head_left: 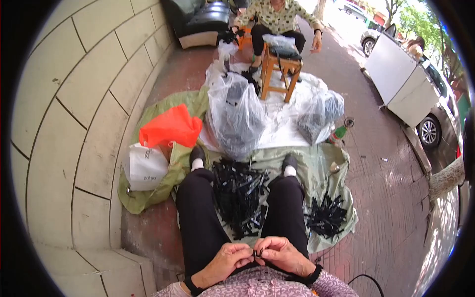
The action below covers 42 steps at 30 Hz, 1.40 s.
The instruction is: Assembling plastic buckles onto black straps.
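Above my lap, my left hand (pixel 229 259) and my right hand (pixel 283 253) meet with fingertips pinched. Between them is a small black strip-like piece (pixel 258 253), held from both sides; its exact kind is too small to make out. On the ground between my legs lies a big loose heap of black strips (pixel 240 193), some of them shiny. A smaller heap of similar black strips (pixel 327 216) is spread on the green sheet (pixel 324 171) outside my right leg.
Beyond my feet stand clear plastic bags (pixel 235 116) with dark contents. A red bag (pixel 173 126) and a white bag (pixel 147 167) lie at left. A green bottle (pixel 338 133) is at right. A person (pixel 277 20) sits behind a wooden stool (pixel 280 67). A tiled wall (pixel 74 123) borders the left.
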Tool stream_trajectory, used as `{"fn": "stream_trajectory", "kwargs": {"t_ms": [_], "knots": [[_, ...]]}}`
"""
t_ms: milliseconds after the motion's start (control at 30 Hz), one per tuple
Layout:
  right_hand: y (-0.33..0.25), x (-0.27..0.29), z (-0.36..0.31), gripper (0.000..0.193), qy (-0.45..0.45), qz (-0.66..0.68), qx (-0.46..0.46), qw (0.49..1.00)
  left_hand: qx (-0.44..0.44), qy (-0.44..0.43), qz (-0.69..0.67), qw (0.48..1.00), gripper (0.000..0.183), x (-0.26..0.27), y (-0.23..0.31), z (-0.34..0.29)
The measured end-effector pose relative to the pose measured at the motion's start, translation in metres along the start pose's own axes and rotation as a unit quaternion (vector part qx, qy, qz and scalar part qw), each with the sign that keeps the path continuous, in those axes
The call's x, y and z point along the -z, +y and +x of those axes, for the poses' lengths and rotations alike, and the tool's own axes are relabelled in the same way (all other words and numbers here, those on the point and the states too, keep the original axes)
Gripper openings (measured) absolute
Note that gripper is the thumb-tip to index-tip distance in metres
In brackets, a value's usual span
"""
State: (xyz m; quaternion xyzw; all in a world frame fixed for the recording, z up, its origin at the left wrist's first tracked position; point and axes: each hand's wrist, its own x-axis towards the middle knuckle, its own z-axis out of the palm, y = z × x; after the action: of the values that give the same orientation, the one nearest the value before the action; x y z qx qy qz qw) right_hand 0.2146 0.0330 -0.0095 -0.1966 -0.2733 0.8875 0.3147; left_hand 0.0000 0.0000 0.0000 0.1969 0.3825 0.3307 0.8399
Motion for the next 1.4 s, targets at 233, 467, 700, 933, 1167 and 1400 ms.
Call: {"fn": "stream_trajectory", "kwargs": {"t_ms": [233,467,700,933,1167,1400], "knots": [[-0.001,-0.012,-0.004,0.005,0.079,-0.054,-0.006,0.995,-0.01,0.031,0.076,0.997,0.018,-0.003,0.0,-0.004],[0.001,-0.012,0.001,0.009,0.057,-0.005,0.038,0.998,-0.079,0.036,0.141,0.986,0.029,-0.014,0.009,-0.003],[0.004,-0.011,0.0,0.011,0.033,-0.029,0.058,0.997,-0.118,0.053,0.197,0.972,0.03,-0.021,0.01,-0.009],[0.001,-0.015,-0.001,0.009,0.057,-0.05,0.048,0.996,-0.091,0.055,0.172,0.979,0.029,-0.021,0.008,-0.01],[0.004,-0.011,0.003,0.011,0.05,-0.013,0.047,0.998,-0.099,0.06,0.175,0.978,0.03,-0.018,0.007,-0.003],[-0.012,-0.01,0.003,0.016,0.084,-0.154,0.096,0.98,-0.143,0.117,0.269,0.945,0.027,-0.022,0.006,-0.002]]}}
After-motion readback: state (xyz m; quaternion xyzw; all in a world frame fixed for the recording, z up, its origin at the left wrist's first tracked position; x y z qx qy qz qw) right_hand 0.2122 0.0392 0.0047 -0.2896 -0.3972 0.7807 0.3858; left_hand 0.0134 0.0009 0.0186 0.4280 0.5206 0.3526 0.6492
